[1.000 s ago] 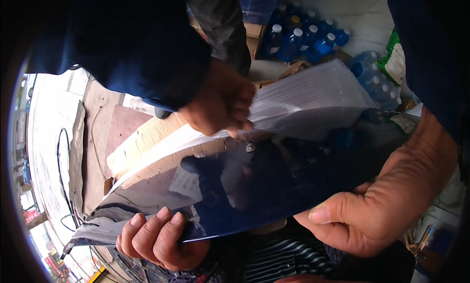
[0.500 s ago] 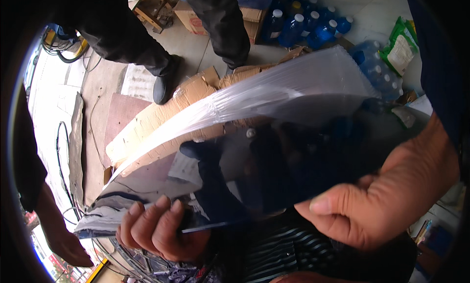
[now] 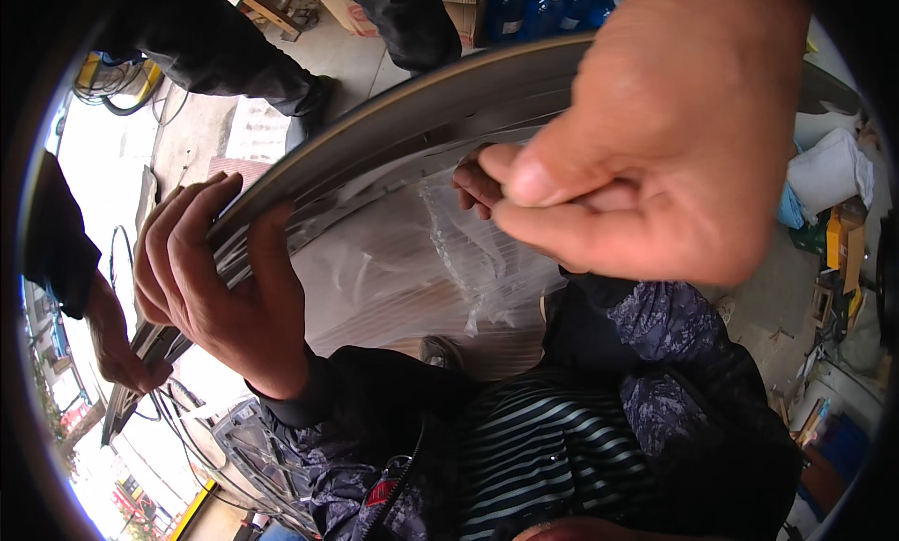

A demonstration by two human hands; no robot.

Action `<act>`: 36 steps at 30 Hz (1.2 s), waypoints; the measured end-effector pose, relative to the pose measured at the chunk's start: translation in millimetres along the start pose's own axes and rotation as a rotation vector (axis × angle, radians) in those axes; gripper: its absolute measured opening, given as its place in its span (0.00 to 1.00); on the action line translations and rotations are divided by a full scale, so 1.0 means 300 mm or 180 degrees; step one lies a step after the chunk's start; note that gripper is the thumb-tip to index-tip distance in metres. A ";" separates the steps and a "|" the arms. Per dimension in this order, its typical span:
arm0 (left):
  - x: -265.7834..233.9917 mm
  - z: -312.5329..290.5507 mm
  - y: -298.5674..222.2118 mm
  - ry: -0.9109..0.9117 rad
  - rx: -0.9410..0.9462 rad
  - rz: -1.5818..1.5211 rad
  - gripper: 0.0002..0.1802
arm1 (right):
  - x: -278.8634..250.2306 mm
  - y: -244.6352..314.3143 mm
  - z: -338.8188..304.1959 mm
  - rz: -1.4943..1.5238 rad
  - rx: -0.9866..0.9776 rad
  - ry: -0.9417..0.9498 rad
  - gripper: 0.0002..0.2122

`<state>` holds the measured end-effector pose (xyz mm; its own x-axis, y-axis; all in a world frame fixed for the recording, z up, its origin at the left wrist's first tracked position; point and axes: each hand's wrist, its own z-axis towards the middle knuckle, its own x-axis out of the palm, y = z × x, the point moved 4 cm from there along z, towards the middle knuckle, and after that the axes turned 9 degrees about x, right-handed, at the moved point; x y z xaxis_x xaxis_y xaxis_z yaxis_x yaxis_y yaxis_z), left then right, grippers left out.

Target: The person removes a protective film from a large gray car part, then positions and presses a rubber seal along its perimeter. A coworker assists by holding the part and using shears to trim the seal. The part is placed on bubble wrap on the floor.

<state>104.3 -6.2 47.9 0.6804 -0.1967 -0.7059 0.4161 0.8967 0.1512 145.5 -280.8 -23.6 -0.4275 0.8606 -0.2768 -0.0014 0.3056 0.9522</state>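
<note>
A long, curved dark panel stands tilted on edge across the view, its ribbed inner side toward me. My left hand grips it near its left end, fingers over the outside and thumb inside. My right hand is by the panel's inner side, fingers curled; part of it is hidden behind a co-worker's hand, which looms large at the upper right, thumb and finger pinched. What my right fingers hold cannot be made out. Clear plastic film hangs below the panel. Another person's hand holds its far left end.
A person in dark trousers stands beyond the panel. Blue bottles and a cardboard box are at the back. Cables lie at the lower left. Boxes and a white bag stand at the right.
The panel has turned from glossy face up to on edge, showing its inner side. My left hand has moved up and left with it. The co-worker's hand has risen off its near edge.
</note>
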 end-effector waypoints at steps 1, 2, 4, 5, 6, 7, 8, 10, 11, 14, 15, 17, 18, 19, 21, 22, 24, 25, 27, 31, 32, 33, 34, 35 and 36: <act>-0.006 -0.004 0.000 0.0022 -0.0021 0.0042 0.19 | 0.014 -0.070 0.018 0.0616 0.0529 -0.0359 0.11; -0.013 -0.010 -0.002 0.0048 -0.0013 0.0075 0.19 | 0.036 -0.113 0.031 0.0760 0.0458 -0.0566 0.11; -0.019 -0.024 -0.004 0.0066 -0.0085 0.0042 0.20 | 0.079 -0.203 0.039 0.0996 0.0661 -0.0731 0.10; -0.022 -0.031 -0.004 0.0071 -0.0162 -0.0026 0.19 | 0.094 -0.237 0.036 0.1066 0.0728 -0.0772 0.10; -0.024 -0.039 -0.003 0.0139 -0.0294 -0.0068 0.19 | 0.101 -0.263 0.028 0.1118 0.0782 -0.0821 0.10; -0.034 -0.051 -0.015 0.0174 -0.0346 -0.0035 0.19 | 0.103 -0.284 0.017 0.1152 0.0830 -0.0894 0.10; -0.048 -0.063 -0.029 0.0172 -0.0401 -0.0045 0.17 | 0.101 -0.298 0.000 0.1177 0.0882 -0.0950 0.10; -0.087 -0.092 -0.062 0.0218 -0.0363 -0.0093 0.13 | 0.086 -0.316 -0.040 0.1206 0.0962 -0.1087 0.10; -0.107 -0.114 -0.084 0.0187 -0.0394 -0.0130 0.10 | 0.074 -0.324 -0.063 0.1200 0.1005 -0.1174 0.10; -0.162 -0.201 -0.145 0.0159 -0.0439 -0.0191 0.05 | 0.022 -0.352 -0.149 0.1163 0.1145 -0.1480 0.10; -0.180 -0.238 -0.167 0.0228 -0.0559 -0.0162 0.06 | 0.002 -0.368 -0.178 0.1143 0.1187 -0.1597 0.10; -0.203 -0.298 -0.190 0.0084 -0.0319 -0.0297 0.04 | -0.034 -0.407 -0.238 0.1114 0.1295 -0.1837 0.09; -0.213 -0.324 -0.207 -0.0093 -0.0227 -0.0371 0.05 | -0.050 -0.430 -0.268 0.1063 0.1365 -0.1961 0.09; -0.238 -0.342 -0.221 0.0069 -0.0158 -0.0404 0.06 | -0.064 -0.457 -0.305 0.1031 0.1484 -0.2103 0.09; -0.283 -0.352 -0.230 0.0394 0.0145 -0.0612 0.11 | -0.091 -0.510 -0.361 0.0974 0.1666 -0.2244 0.09; -0.349 -0.334 -0.217 0.1375 0.0652 -0.0658 0.16 | -0.086 -0.534 -0.390 0.0947 0.1732 -0.2350 0.09; -0.453 -0.332 -0.177 0.3282 0.1039 -0.0903 0.26 | -0.084 -0.584 -0.437 0.0902 0.1883 -0.2469 0.09; -0.488 -0.340 -0.161 0.3665 0.1246 -0.0998 0.26 | -0.078 -0.606 -0.455 0.0892 0.1944 -0.2515 0.09; -0.539 -0.384 -0.160 0.4229 0.1537 -0.0992 0.27 | -0.058 -0.653 -0.484 0.0942 0.2088 -0.2559 0.09; -0.482 -0.470 -0.198 0.2433 0.1099 -0.1016 0.23 | -0.012 -0.731 -0.520 0.0838 0.2225 -0.2396 0.08; -0.471 -0.488 -0.204 0.2189 0.1091 -0.0914 0.23 | 0.010 -0.749 -0.535 0.0733 0.2301 -0.2359 0.08; -0.439 -0.520 -0.220 0.1930 0.1092 -0.0772 0.21 | 0.005 -0.769 -0.542 0.0539 0.2361 -0.2286 0.08; -0.430 -0.531 -0.229 0.1656 0.1165 -0.0610 0.21 | 0.040 -0.784 -0.564 0.0615 0.2382 -0.2289 0.08; -0.429 -0.533 -0.237 0.1566 0.1097 -0.0697 0.22 | 0.047 -0.801 -0.577 0.0581 0.2425 -0.2269 0.08; -0.418 -0.536 -0.245 0.1567 0.1086 -0.0642 0.23 | 0.058 -0.817 -0.590 0.0552 0.2455 -0.2236 0.08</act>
<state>-108.5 16.4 14.0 0.2450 -0.0705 -0.9670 0.7315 0.6680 0.1367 -21.5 -412.8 -239.0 0.2527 0.8844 -0.3924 0.6898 0.1198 0.7140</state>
